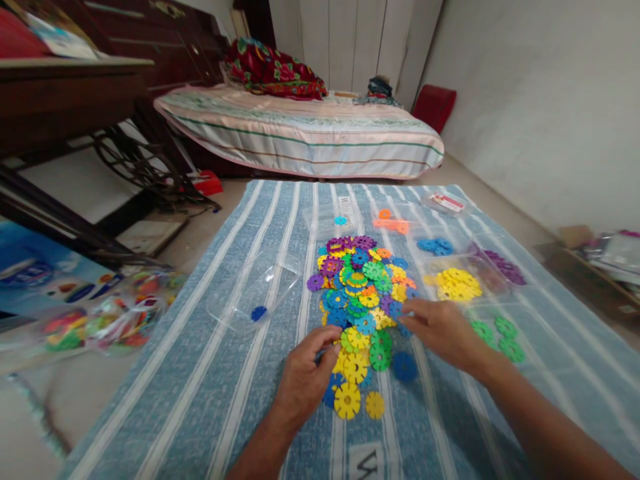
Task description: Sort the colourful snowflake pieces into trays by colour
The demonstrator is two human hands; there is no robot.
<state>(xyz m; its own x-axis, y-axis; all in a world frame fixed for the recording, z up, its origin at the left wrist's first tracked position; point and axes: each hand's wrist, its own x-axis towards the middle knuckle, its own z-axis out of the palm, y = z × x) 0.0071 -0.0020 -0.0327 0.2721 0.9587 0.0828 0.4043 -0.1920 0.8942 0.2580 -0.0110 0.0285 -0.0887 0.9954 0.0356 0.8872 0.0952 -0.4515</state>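
Observation:
A heap of toothed plastic discs (357,283) in yellow, blue, green, purple and orange lies in the middle of the table. At its near left edge is my left hand (305,373), fingers curled and thumb bent toward them beside yellow discs (355,368). Whatever is between those fingers is hidden. My right hand (445,330) reaches in from the right, its fingertips pressed together against blue discs at the heap's edge. I cannot make out what they pinch. A loose blue disc (405,367) and a yellow disc (375,405) lie nearer to me.
Clear boxes hold sorted discs: yellow (459,285), blue (435,247), purple (505,268), green (511,350), orange (393,225). A clear box (285,267) at left contains one dark blue disc (259,313). Beyond the striped tablecloth (200,353) stands a bed (300,133).

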